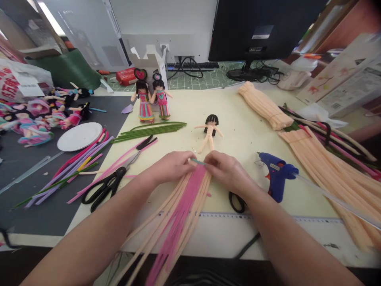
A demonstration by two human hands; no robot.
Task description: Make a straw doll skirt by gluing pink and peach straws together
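Note:
My left hand (pixel 173 164) and my right hand (pixel 224 168) meet at the middle of the cream mat (pixel 238 131). Both are closed on the top of a fan of peach and pink pipe cleaners (pixel 181 206) that runs toward me off the table edge. A short teal pipe cleaner (pixel 198 161) lies across the bundle's top between my fingers. Just beyond my hands lies a small peach pipe-cleaner doll with black hair (pixel 210 131).
A blue glue gun (pixel 276 174) sits right of my right hand, black scissors (pixel 108 186) to the left. Two dressed dolls (pixel 151 100) stand at the back, green stems (pixel 151 130) beside them. Peach bundles (pixel 321 159) lie right; a white plate (pixel 79 136) and finished dolls (pixel 38 117) lie left.

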